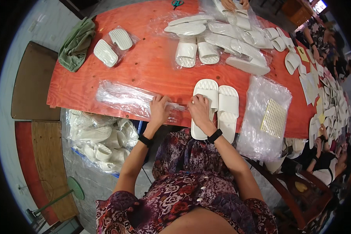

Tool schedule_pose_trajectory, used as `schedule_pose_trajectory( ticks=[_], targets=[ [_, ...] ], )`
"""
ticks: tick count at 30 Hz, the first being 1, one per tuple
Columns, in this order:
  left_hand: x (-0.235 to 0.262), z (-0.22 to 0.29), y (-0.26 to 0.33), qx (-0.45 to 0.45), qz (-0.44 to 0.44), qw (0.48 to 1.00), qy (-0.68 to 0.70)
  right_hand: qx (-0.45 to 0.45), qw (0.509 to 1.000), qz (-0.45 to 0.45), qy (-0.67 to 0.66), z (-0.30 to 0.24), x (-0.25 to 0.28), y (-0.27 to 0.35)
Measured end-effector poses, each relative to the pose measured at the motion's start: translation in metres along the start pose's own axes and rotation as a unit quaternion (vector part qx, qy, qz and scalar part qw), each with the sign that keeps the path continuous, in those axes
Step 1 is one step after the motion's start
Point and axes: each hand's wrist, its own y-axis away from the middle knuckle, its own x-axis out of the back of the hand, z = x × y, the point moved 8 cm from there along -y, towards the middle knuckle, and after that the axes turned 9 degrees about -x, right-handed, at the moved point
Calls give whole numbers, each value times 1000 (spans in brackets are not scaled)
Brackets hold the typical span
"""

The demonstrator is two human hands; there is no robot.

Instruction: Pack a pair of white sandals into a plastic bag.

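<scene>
A bundle of clear plastic strands (123, 97) lies along the table's near edge. My left hand (160, 111) is closed on its right end, fingers curled down. Thin strands run across to my right hand (200, 111), whose fingertips pinch their other end beside the left slipper of a white pair. That left slipper (206, 86) is partly covered by my right hand and wrist. Its mate, the right slipper (228, 105), stands against it, toes away from me, heels jutting over the table edge. Whether the strands are loose or part of a bag, I cannot tell.
Bagged white slippers (232, 43) are heaped at the back; another bagged pair (106, 54) lies left, near a green cloth (77, 45). Flat clear bags (257, 117) carry a yellow dotted sheet (274, 118). Below left stands a slipper-filled bag (101, 140). Other people work at right.
</scene>
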Motion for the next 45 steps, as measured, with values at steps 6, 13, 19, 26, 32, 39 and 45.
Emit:
schedule_pose_trajectory(
  ticks=[6,13,19,26,32,39,45],
  targets=[
    [9,1,2,-4,10,1000,17,2,998,9,-65,4,11,12],
    [15,9,5,-18,-8,1000,11,-22,996,31,-80,7,28,13],
    [18,7,12,-18,-7,1000,7,45,999,-19,19,-8,-7,-9],
    [26,38,3,-81,11,996,37,46,996,-60,-49,-17,-23,-10],
    [-12,28,24,-108,-52,992,-41,-6,985,-92,-148,-21,13,-1],
    [-26,20,30,-83,-5,996,-42,-164,955,-92,-230,35,74,54],
    [-28,22,30,-84,14,995,-44,-274,917,-79,-278,105,124,131]
  ],
)
